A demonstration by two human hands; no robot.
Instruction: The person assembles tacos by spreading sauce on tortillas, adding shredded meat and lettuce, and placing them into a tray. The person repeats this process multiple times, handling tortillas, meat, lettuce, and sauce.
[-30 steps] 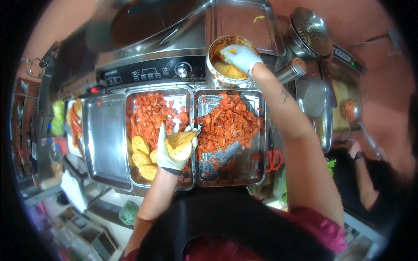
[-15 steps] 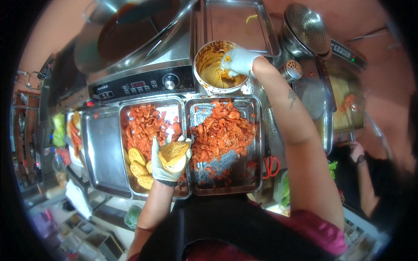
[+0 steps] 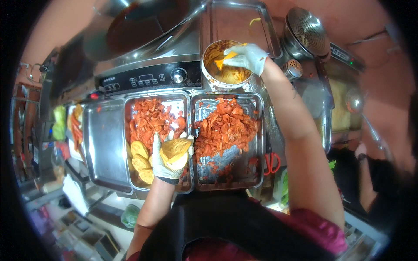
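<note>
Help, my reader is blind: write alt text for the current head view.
A person's gloved left hand holds golden bread over a metal tray of red food and more bread; the gloved right hand holds a yellow item at the mouth of a stained tub.

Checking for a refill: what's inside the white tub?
In the tub: what looks like yellow paste, plus dark smears. The right hand hides part; anything under the paste is covered.

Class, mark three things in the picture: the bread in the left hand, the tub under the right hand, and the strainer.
Bread (image 3: 174, 150): head view, on its yellow upper face.
Tub (image 3: 212, 59): head view, on its stained inner wall.
Strainer (image 3: 308, 29): head view, on its perforated bowl.
</note>
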